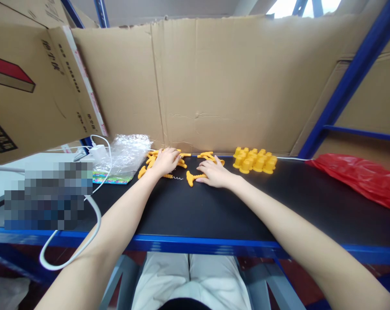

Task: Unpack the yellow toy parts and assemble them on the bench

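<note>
Item: workbench with black mat top (214,211) and blue steel front rail, backed by a creased brown cardboard wall (214,86).

Far left: large brown cardboard box (29,86) overhanging the bench; below it a white charger block (98,152) with looped white cable (94,211); beside that a crumpled clear plastic bag (126,153) lying on a colourful printed card.

Left of centre: loose heap of orange plastic T-shaped handles (149,161) at the back edge of the mat. The person's left hand (165,161) lies palm-down on this heap, fingers loosely curled over the pieces; whether it grips one, cannot tell. A small metal coil spring (178,177) lies just beside that hand.

Centre: right hand (214,173) flat on the mat, fingers narrowly spread, fingertips touching a single orange T-shaped piece (193,177).

Right of centre: cluster of yellow plastic cup-shaped mouldings (255,160), upright, touching one another.

Far right: crumpled red plastic bag (359,181) beneath a slanting blue rack post (346,82).
</note>
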{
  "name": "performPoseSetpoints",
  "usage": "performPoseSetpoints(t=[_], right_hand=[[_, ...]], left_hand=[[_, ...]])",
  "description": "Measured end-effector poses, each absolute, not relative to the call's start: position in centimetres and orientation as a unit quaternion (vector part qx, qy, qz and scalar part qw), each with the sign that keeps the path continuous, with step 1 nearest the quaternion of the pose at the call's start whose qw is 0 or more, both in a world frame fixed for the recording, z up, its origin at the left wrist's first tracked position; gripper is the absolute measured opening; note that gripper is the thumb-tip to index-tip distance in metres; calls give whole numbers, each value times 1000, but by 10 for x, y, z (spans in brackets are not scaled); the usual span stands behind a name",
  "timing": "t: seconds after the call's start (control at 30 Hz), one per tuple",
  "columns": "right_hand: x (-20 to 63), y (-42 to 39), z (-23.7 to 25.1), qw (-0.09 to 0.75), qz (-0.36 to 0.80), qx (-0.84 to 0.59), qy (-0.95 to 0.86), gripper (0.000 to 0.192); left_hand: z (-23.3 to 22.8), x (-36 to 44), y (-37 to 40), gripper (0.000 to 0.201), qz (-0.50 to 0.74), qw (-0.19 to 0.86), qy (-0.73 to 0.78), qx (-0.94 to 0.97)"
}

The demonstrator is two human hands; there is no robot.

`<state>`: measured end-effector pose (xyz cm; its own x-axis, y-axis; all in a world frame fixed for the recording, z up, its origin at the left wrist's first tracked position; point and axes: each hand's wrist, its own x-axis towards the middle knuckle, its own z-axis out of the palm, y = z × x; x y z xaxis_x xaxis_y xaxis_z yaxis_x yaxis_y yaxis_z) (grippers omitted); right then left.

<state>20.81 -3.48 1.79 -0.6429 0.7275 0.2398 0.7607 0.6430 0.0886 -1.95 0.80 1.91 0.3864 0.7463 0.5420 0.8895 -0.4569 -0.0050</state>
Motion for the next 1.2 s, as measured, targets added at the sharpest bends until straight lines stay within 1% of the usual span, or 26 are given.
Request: performPoseSetpoints(t=[0.07, 0.13, 0.2, 0.23, 0.3, 0.4, 0.5, 0.57, 0.7, 0.83, 0.93, 1.07, 1.2], right_hand=[[211, -35, 22, 66, -66, -440, -893, 33], [214, -34, 25, 41, -48, -454, -889, 20], [216, -32, 28, 35, -50, -456, -888, 11], [217, -31, 29, 43, -59, -455, -888, 10], [219, -29, 30, 77, -93, -447, -886, 10], [221, -25, 31, 146, -161, -431, -876, 16], [221, -25, 32, 180, -205, -415, -868, 18], [219, -25, 32, 185, -220, -405, -868, 19], [216, -27, 32, 191, -231, -407, -863, 22], [216, -26, 30, 183, -214, -435, -855, 23], [216, -28, 32, 178, -216, -440, -854, 20], [215, -34, 39, 191, -256, -432, -843, 14], [215, -36, 42, 195, -288, -421, -838, 13]], left_hand=[[24, -14, 3, 37, -249, 156, -465, -835], [28, -7, -3, 37, -243, 137, -433, -857], [31, 0, -10, 36, -230, 115, -418, -871], [32, 3, -14, 36, -224, 109, -416, -875], [33, 7, -19, 40, -213, 106, -413, -879], [34, 11, -24, 52, -206, 112, -415, -879], [35, 13, -25, 60, -217, 128, -422, -871], [35, 15, -26, 56, -221, 138, -433, -863], [37, 23, -30, 41, -221, 163, -486, -830], [39, 29, -34, 35, -228, 173, -521, -804], [39, 30, -35, 34, -227, 172, -527, -801], [40, 31, -35, 37, -232, 159, -531, -799], [42, 31, -36, 40, -252, 140, -535, -794]])
